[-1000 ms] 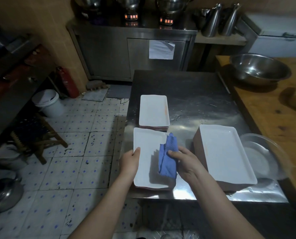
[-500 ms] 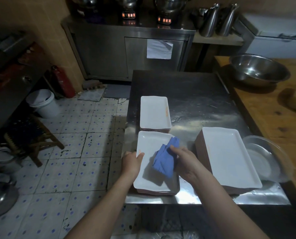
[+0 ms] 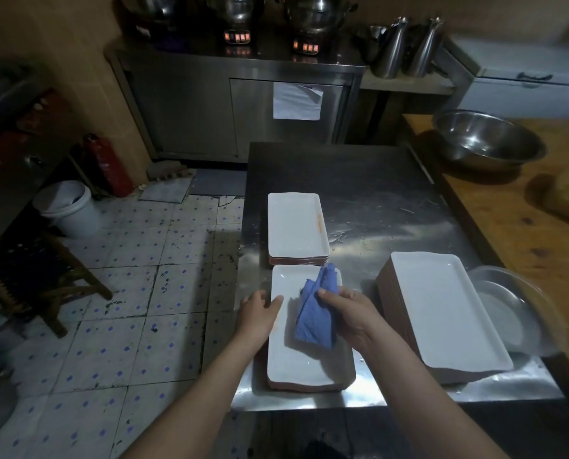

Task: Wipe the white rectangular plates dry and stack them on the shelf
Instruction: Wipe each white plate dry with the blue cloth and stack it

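A white rectangular plate (image 3: 293, 362) lies on top of a short stack at the near edge of the steel table (image 3: 375, 180). My left hand (image 3: 256, 314) holds its left rim, thumb on top. My right hand (image 3: 349, 313) grips a blue cloth (image 3: 316, 313) and presses it onto the plate's middle. Behind it sits a second low stack of white plates (image 3: 294, 225). A taller stack of larger white plates (image 3: 442, 309) stands to the right.
A clear glass bowl (image 3: 511, 313) sits beside the tall stack. A steel mixing bowl (image 3: 485, 140) rests on the wooden counter (image 3: 515, 233) at right. A steel cabinet (image 3: 243, 104) with pots stands behind. A white bucket (image 3: 67, 207) and a stool (image 3: 38, 276) occupy the tiled floor at left.
The cloth has slid across the plate under my right hand, now lying more lengthwise. My left hand stays on the plate's left rim.
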The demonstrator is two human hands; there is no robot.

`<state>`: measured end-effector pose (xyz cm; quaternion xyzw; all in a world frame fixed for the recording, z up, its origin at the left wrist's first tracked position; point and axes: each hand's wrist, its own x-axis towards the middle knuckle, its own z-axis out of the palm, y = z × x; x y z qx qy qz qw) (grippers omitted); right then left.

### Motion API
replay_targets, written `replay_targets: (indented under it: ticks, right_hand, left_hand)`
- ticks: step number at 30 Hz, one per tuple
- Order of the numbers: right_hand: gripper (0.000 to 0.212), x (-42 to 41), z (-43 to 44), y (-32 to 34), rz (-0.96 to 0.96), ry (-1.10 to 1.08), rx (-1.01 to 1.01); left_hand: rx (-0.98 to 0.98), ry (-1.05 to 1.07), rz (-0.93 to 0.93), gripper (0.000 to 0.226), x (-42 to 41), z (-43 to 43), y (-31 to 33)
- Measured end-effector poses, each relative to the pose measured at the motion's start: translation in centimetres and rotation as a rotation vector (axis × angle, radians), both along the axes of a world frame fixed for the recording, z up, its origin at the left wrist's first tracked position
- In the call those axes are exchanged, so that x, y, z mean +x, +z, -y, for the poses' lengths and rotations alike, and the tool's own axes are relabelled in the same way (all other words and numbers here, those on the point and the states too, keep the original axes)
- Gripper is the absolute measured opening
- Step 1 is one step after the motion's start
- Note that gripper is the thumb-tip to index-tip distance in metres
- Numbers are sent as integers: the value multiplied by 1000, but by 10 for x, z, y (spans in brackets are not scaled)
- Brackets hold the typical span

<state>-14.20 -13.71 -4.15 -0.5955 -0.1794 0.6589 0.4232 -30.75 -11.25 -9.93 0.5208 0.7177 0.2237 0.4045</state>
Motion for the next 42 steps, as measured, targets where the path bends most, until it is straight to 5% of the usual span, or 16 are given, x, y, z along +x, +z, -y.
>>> replay_targets:
  ticks: [7, 20, 32, 42]
  right_hand:
    - [16, 7, -41, 6, 116, -18, 92]
    - [19, 24, -150, -5, 178, 85, 31]
    - [15, 35, -180, -19, 162, 55, 3]
    - [14, 40, -178, 6, 169, 18, 69]
  left_hand:
    - [45, 158, 141, 44, 2, -57, 16]
    - [0, 232, 60, 42, 28, -170, 8]
    - [80, 212, -111, 13, 22, -180, 7]
    - [38, 222, 43, 6, 16, -179, 33]
